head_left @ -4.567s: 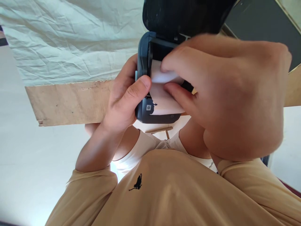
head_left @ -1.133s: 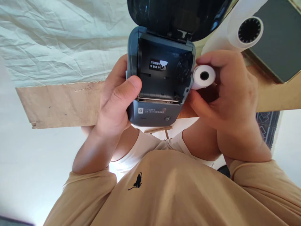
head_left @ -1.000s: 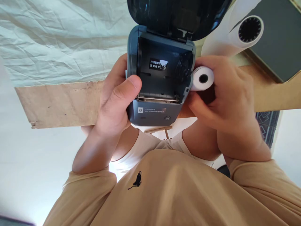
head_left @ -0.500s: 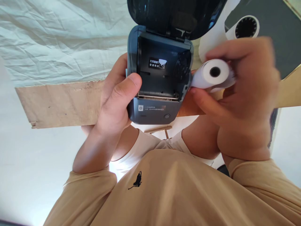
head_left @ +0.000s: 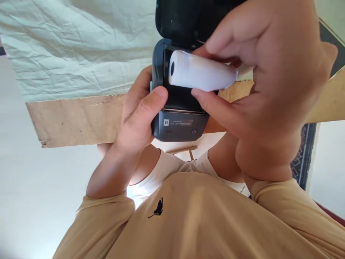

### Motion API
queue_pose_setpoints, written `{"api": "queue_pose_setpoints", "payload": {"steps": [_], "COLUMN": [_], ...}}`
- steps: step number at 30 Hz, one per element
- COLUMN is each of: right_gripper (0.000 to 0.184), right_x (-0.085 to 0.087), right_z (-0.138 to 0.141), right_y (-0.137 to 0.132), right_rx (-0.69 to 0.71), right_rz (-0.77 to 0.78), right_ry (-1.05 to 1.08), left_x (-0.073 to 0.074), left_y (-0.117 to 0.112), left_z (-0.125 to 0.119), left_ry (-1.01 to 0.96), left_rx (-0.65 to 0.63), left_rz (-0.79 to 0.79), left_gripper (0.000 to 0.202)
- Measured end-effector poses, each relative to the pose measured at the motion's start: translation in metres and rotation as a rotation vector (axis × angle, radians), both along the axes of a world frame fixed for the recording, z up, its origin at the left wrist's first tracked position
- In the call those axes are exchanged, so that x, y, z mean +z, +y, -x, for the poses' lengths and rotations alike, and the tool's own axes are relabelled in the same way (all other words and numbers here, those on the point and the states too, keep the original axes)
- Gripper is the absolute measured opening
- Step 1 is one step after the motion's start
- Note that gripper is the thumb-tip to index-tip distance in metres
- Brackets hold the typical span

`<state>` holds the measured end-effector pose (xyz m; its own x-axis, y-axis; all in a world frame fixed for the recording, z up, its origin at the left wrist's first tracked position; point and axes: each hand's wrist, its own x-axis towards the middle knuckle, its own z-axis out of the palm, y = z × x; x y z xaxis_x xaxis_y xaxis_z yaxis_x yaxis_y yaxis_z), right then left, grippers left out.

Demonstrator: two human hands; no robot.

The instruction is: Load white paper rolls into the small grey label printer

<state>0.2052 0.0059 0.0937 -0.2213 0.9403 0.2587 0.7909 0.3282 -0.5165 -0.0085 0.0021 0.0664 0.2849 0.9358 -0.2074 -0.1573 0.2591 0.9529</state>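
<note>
My left hand (head_left: pixel 140 111) grips a small dark blue-grey label printer (head_left: pixel 178 124) by its left side, thumb on the front edge. The printer's lid (head_left: pixel 183 18) stands open above it. My right hand (head_left: pixel 266 90) pinches a white paper roll (head_left: pixel 201 72) between thumb and fingers and holds it lying sideways over the open paper bay, its hollow core end facing left. I cannot tell whether the roll touches the bay floor.
A bare wooden table edge (head_left: pixel 78 118) runs across behind the hands, with a crumpled pale cloth (head_left: pixel 81 46) over the table top. A dark flat object (head_left: pixel 335 54) lies at the right edge. A patterned rug (head_left: pixel 302 162) shows below the table.
The paper roll came out of the printer, was held at its right side, and has now been turned sideways and brought over the open bay. The left hand keeps its hold.
</note>
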Motion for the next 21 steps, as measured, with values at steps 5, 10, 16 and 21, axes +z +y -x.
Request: {"api": "queue_pose_setpoints", "payload": {"steps": [5, 10, 16, 21], "right_gripper": [0.006, 0.013, 0.044, 0.048], "right_x": [-0.002, -0.005, -0.031, -0.033], "right_z": [0.009, 0.016, 0.012, 0.011], "right_y": [-0.002, -0.002, -0.002, 0.007], "right_rx": [0.091, 0.131, 0.245, 0.294], "right_rz": [-0.216, -0.293, -0.395, -0.183], "right_ry": [-0.022, 0.158, 0.007, 0.159], "left_x": [0.002, 0.004, 0.002, 0.001], "left_y": [-0.001, 0.002, -0.001, -0.002], "left_z": [0.002, -0.001, 0.000, 0.006], "left_ry": [-0.003, 0.000, -0.097, 0.035], "left_rx": [0.009, 0.022, 0.053, -0.017], "left_rz": [-0.016, 0.026, 0.039, -0.106], "left_gripper": [0.040, 0.052, 0.076, 0.066]}}
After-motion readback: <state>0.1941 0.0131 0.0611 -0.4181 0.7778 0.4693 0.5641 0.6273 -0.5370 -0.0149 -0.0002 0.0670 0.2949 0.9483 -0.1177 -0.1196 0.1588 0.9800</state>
